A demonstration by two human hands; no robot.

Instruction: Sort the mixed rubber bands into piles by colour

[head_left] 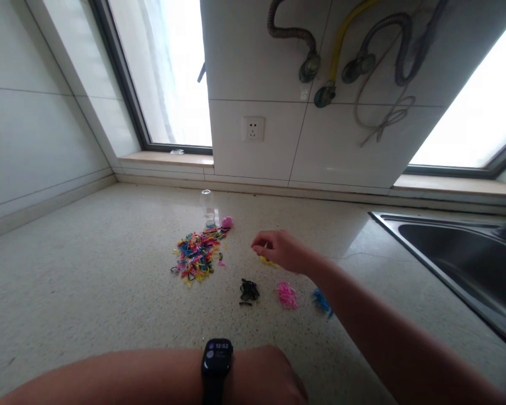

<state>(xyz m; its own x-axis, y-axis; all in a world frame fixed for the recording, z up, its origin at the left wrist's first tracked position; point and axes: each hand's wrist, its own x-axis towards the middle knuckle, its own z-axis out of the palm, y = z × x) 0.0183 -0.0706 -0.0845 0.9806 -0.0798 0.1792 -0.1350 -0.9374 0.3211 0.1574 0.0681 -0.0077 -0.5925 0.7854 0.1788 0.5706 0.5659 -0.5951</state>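
Curling its fingers, the right hand [278, 249] shows unclear grip; yellow bands [268, 261] lie near them. Left hand [270, 372]: finger state indeterminable.

"Where can a hand slide on the counter [88, 281]?"

"At the left of the frame. It's a big open patch, right up to the wall [29, 140]."

"And the middle?"

"The mixed heap of bands [196, 256] is in the way. The see-through bottle [208, 208] and the pink lump [227, 223] sit just behind it."

"Any gaps?"

"Small ones, beside the black pile [249, 289]: one toward the heap, one toward the pink pile [287, 295]."

"What about the lower right?"

"The right arm [362, 315] crosses there, by the blue pile [322, 302]. The left arm [130, 374] blocks the bottom like a bar."

"Far right?"

"The sink [388, 228] dips down there."
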